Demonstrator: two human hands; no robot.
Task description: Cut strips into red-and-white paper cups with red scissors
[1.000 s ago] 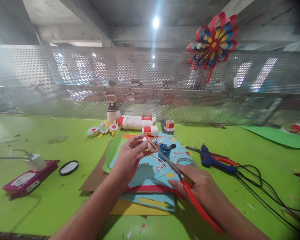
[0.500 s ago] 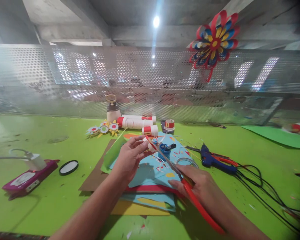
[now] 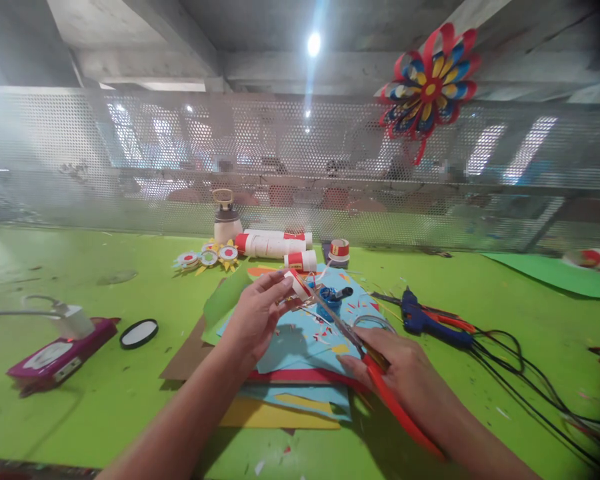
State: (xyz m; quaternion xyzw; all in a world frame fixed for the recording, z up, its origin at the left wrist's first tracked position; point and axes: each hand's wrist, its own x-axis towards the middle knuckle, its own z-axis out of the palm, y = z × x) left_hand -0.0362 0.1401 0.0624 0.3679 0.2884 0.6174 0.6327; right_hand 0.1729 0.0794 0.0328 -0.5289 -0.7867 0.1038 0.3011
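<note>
Pinching a small white-and-red paper roll [image 3: 297,283] between thumb and fingertips, the left hand [image 3: 253,320] holds it raised above the stack of coloured paper sheets [image 3: 300,347], closed on the piece. The right hand [image 3: 405,377] is wrapped around the red handles of the scissors [image 3: 365,360], gripping them, and the thin metal blades run up and away from it until their tips meet the roll right at the left fingertips.

The likeliest slip, as I judge it, is a nick to those fingertips, because the blade tips work so close to the thumb. The roll is tiny and looks light and springy, so too hard a pinch could crush it, and a loose one could let it twist and spoil the cut. Whether the blades stand parted or closed is too fine to tell.

Just past the left hand's fingertips stands a small blue tool [image 3: 330,298], and farther beyond lie more white-and-red paper rolls [image 3: 275,245], cylindrical and smooth. To the outside of the right hand rests a blue glue gun [image 3: 427,319] with black cable [image 3: 520,373] looping loosely. The green table [image 3: 105,393] looks matte and is speckled with paper scraps. Well out from the left hand sit a round black-rimmed lid [image 3: 139,333] and a magenta device [image 3: 60,353].
</note>
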